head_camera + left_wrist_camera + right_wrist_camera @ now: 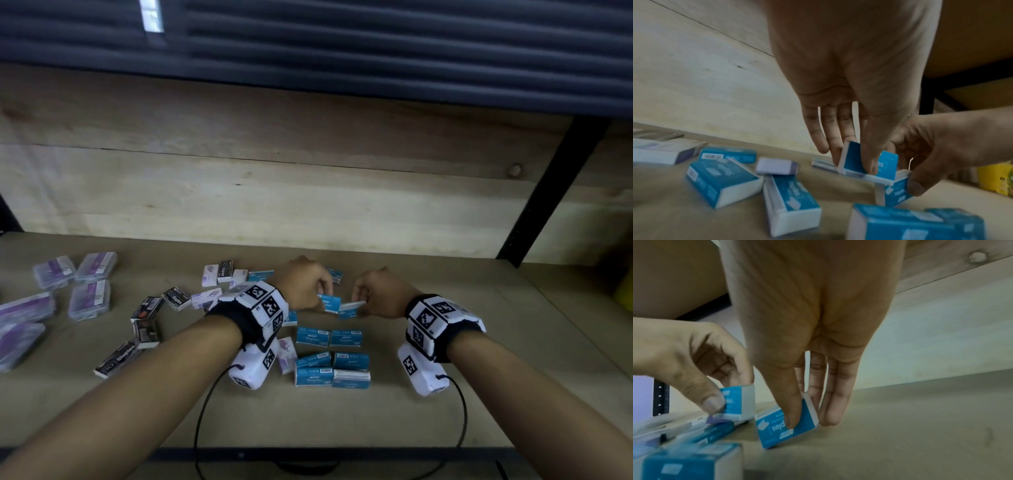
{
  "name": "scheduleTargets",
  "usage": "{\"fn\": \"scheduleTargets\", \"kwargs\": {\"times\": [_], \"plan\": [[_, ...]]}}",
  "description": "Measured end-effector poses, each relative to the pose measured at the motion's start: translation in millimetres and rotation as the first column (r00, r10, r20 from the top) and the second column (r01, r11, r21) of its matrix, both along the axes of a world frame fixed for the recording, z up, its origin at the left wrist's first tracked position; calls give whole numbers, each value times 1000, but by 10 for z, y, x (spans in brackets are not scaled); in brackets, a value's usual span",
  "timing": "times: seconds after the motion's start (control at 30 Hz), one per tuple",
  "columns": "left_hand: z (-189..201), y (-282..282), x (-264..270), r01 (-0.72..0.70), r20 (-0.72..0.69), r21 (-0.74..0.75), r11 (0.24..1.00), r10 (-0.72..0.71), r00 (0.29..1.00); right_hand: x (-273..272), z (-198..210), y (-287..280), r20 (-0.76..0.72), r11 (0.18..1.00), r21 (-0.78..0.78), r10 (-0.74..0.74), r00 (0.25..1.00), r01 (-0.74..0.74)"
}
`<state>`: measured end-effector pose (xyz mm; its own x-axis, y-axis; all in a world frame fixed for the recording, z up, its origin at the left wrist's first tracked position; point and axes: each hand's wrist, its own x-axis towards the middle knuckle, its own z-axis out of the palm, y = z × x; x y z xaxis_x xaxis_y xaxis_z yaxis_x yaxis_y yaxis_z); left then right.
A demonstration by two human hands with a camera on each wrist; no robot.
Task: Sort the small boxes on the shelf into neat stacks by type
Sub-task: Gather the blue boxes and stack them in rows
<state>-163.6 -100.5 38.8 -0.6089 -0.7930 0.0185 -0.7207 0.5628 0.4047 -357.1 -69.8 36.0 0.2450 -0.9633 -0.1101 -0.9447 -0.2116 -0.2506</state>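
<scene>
both hands (337,291) are each pinching a little blue box (329,303) by its flat faces, and they're looking light, stiff and easy to grip.

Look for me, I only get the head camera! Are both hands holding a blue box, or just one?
Observer: Both. The left wrist view shows the left hand pinching a blue box, thumb on its blue face, fingers behind.
Operator: And the other hand?
Observer: In the right wrist view, the right hand pinches a second blue box the same way. That box is tilted and its printing reads upside down.
</scene>
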Motion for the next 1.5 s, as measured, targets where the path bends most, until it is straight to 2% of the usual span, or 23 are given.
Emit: {"fn": "scheduleTargets", "kwargs": {"times": [0.27,0.4,0.6,0.77,0.83,0.97,1.13,1.23,1.4,1.5], "plan": [[-57,37,-30,11,176,20,1000,-14,984,-67,-126,33,66,999,20,27,997,-28],[-76,29,-23,-3,184,40,999,-5,983,-40,-147,25,85,995,35,86,993,-90],[-92,22,-3,-2,180,57,998,-8,984,-35,-134,10,114,990,94,93,989,-104],[-39,8,35,5,141,116,993,-21,990,-54,-49,-40,126,979,195,41,991,-65],[18,-20,62,12,128,124,992,-28,991,-73,10,-80,181,975,221,-4,984,-37],[147,-101,184,-12,59,152,988,3,998,-100,112,-167,145,987,160,-40,989,17],[125,-102,329,27,106,175,984,-46,993,-38,135,-302,107,995,89,-48,993,38],[47,-91,392,34,130,208,978,-62,990,14,114,-373,101,994,102,-47,994,37],[-9,-103,438,47,172,86,995,-61,983,102,71,-482,80,993,106,-51,996,43],[-32,-114,455,41,200,91,995,-59,978,133,42,-541,82,995,91,-50,995,42]]}}
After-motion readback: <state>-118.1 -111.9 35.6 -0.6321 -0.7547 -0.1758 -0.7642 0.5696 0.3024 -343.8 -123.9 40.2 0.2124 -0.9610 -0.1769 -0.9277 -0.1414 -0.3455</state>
